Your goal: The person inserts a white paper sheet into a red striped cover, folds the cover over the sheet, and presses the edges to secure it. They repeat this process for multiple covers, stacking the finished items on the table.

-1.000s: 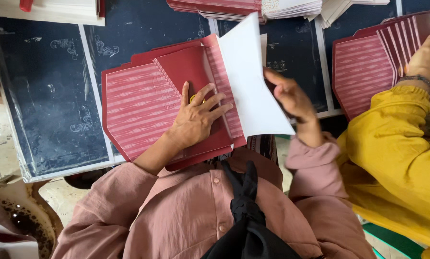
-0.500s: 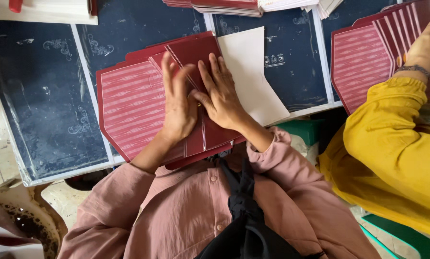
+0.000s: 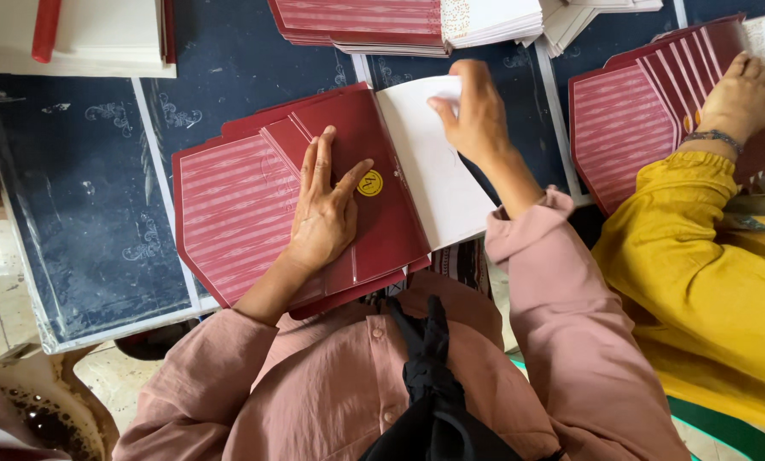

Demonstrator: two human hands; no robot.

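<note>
Pressing flat, left hand (image 3: 322,213) lay open on maroon envelope (image 3: 374,183), fingers spread beside gold round sticker (image 3: 369,183). Right hand (image 3: 476,115), half second before also pressed on envelope beside left, had lifted away; it now pinched top edge of white card (image 3: 433,171) jutting from envelope's right side. Hands apart. Envelope topped fanned striped stack (image 3: 229,213) on dark blue tabletop (image 3: 75,188). Co-worker's hand (image 3: 741,98) rested on second stack (image 3: 638,128), well right of envelope.
</note>
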